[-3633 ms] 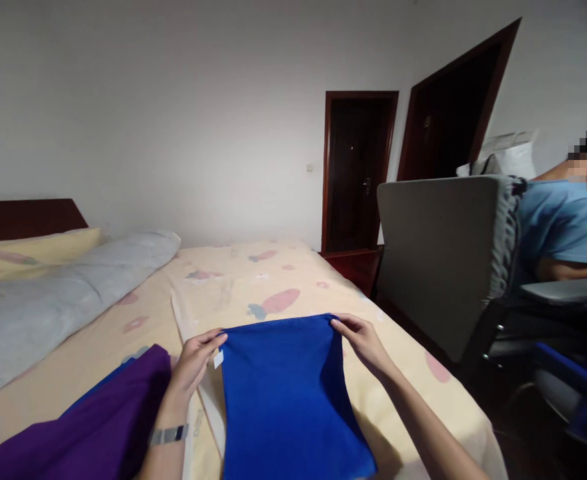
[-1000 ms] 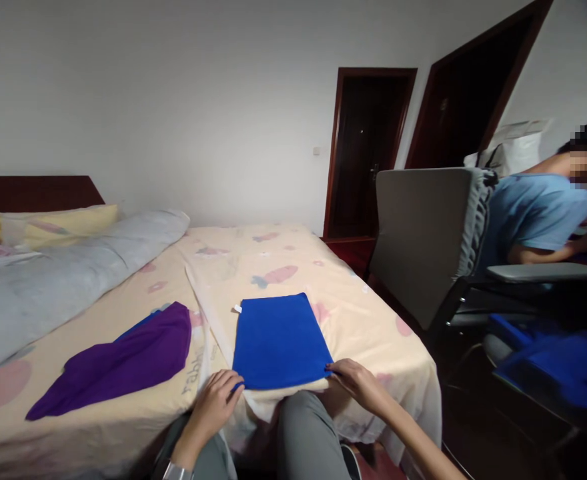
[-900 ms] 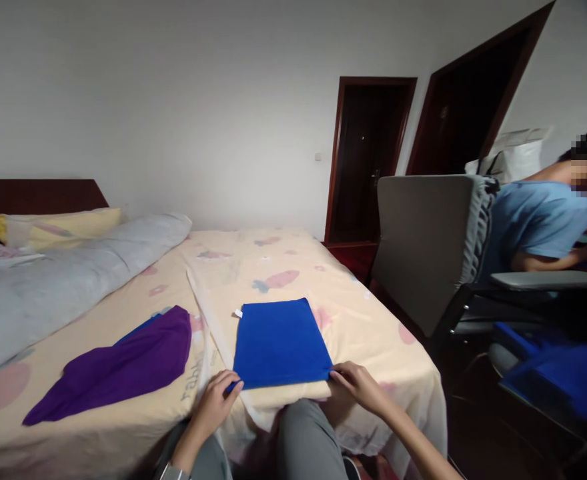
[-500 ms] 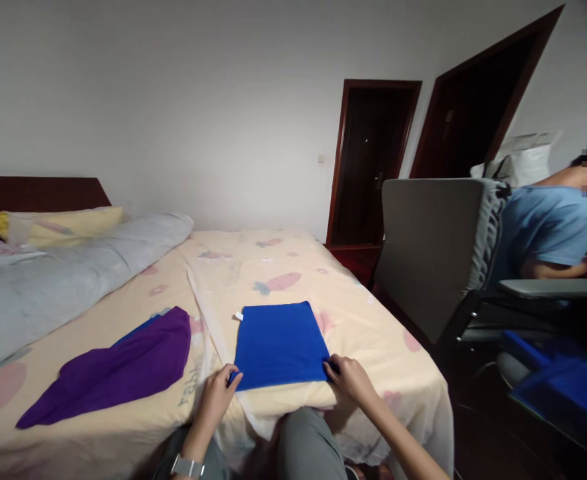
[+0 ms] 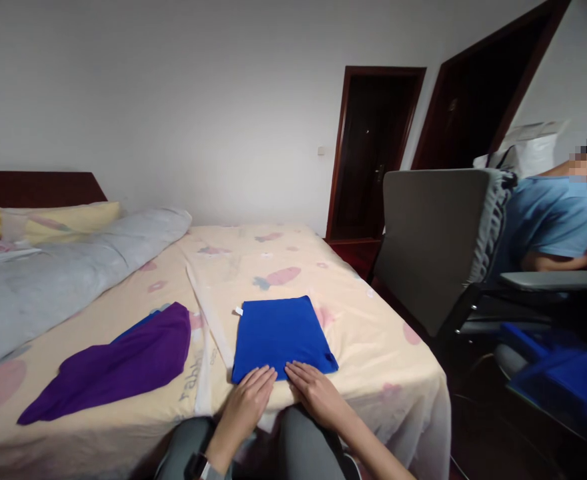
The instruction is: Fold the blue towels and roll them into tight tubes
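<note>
A blue cloth [image 5: 281,333], folded to a rough square, lies on the bed with a small white tag at its upper left corner. My left hand [image 5: 250,400] rests flat on the near edge of the cloth, fingers stretched out and holding nothing. Beside it, my right hand [image 5: 316,393] also lies flat on that edge, its fingers extended. The cloth's near right corner sticks out past my right hand. To the left, a crumpled purple cloth [image 5: 123,360] partly covers another blue piece [image 5: 136,327].
The bed [image 5: 373,347] has a patterned yellow sheet. A grey rolled quilt [image 5: 88,260] and a yellow pillow [image 5: 68,222] lie at the left. On the right, a person in a blue shirt [image 5: 563,213] sits in a grey chair [image 5: 428,247], with a blue object [image 5: 563,380] below.
Both hands have let go of the near corners of the blue cloth and moved inward, now flat on its near edge. The view has tilted slightly down.
</note>
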A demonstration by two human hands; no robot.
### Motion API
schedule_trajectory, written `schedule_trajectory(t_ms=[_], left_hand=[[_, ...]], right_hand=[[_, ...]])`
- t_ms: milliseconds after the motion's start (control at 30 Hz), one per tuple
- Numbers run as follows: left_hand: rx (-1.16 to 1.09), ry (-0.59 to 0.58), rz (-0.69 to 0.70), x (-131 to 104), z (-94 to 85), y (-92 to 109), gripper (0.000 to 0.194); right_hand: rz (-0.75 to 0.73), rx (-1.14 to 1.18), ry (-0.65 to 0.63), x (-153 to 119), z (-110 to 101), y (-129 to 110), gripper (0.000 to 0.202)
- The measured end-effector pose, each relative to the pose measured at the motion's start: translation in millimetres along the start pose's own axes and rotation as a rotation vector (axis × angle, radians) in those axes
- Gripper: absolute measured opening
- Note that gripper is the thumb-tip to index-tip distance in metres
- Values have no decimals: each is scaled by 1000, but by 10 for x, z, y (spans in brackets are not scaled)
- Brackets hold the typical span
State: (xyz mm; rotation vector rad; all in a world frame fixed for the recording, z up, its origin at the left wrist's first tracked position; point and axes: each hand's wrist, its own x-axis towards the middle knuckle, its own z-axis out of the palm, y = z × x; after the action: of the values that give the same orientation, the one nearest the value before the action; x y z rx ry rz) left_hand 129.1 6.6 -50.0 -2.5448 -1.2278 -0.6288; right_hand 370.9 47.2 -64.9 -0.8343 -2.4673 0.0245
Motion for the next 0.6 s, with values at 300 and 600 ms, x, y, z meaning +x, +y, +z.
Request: schedule_trajectory(t_ms=[300,600], left_hand=[[-162,-112,-310,-228,-82,-374,39],[-361,-76,-442,-189,-165,-524,44]], right_hand=[[221,115,-55,-433,-373,700,44],[203,110,-72,-256,-475,711,38]])
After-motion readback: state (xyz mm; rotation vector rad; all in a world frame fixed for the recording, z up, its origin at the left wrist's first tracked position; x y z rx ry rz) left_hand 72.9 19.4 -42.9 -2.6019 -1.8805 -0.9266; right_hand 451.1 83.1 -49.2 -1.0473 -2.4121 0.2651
